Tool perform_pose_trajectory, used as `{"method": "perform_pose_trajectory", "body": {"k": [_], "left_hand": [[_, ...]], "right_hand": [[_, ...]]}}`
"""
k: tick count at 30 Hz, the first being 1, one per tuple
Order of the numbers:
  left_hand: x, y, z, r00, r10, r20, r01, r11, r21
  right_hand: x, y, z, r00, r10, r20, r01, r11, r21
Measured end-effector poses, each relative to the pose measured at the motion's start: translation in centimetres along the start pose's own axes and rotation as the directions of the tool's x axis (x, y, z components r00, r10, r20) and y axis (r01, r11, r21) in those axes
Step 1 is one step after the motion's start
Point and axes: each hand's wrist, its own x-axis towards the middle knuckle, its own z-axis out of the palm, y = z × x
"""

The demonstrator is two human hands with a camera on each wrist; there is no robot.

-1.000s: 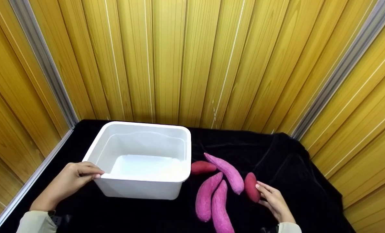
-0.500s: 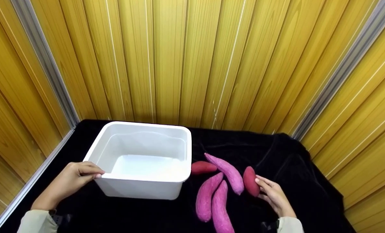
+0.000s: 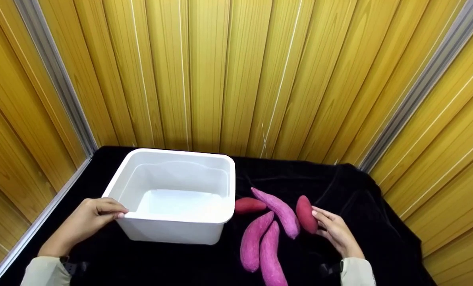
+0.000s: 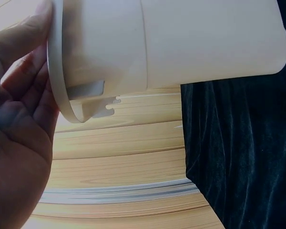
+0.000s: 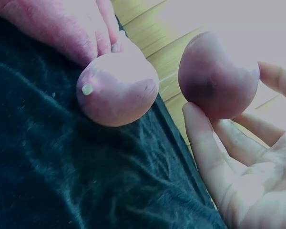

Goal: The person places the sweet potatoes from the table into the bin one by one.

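Observation:
My left hand pinches the near left corner of a white plastic tub's rim; the left wrist view shows thumb and fingers on either side of that rim. In my right hand is a red sweet potato, held by thumb and fingertips; the right wrist view shows the sweet potato end-on. Just left of it on the cloth lies a long pink-purple sweet potato. Two more purple ones lie nearer me. A second red sweet potato lies beside the tub's right wall.
Black velvety cloth covers the table under everything. Yellow wood-look panels rise behind and at both sides, with grey metal strips at the corners. No contents show inside the tub.
My right hand has carried the red sweet potato a little away from me and slightly left. The left hand, the tub and the other sweet potatoes stay where they were.

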Motion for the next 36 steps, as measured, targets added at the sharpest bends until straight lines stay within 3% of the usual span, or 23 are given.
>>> {"method": "perform_pose_trajectory", "body": {"k": [15, 36], "left_hand": [[0.0, -0.2, 0.1, 1.0, 0.019, -0.012, -0.019, 1.0, 0.009], [0.0, -0.1, 0.1, 1.0, 0.021, -0.021, -0.02, 1.0, 0.01]], "right_hand": [[0.2, -3.3, 1.1, 0.988, -0.071, 0.135, 0.071, 0.997, 0.007], [1.0, -7.4, 3.6, 0.975, -0.112, 0.193, 0.111, 0.994, 0.016]]}}
